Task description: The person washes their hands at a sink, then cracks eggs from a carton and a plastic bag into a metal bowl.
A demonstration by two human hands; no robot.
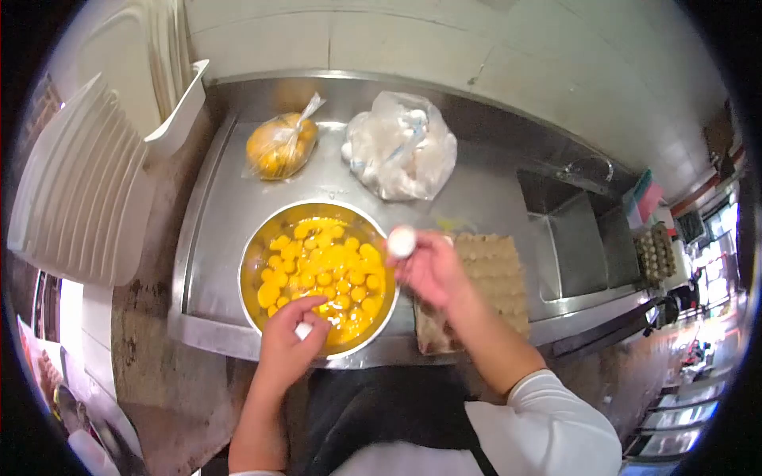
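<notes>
A steel bowl (248,305) holds many raw egg yolks (324,262) in clear whites. Over the bowl's near left edge, my left hand (295,332) is closed on a small white piece that looks like eggshell (303,330). My right hand (429,268) is just right of the bowl, its fingers round a white egg or shell (402,241); whether it is whole cannot be made out. Below and right of that hand lies a grey-brown cardboard egg tray (496,278), partly covered by my right forearm.
A tied bag of orange-yellow contents (282,147) and a clear bag of white pieces (403,147) stand behind the bowl. Stacked white trays (87,182) are at left. At right are a sink (575,246) and another egg tray (655,252).
</notes>
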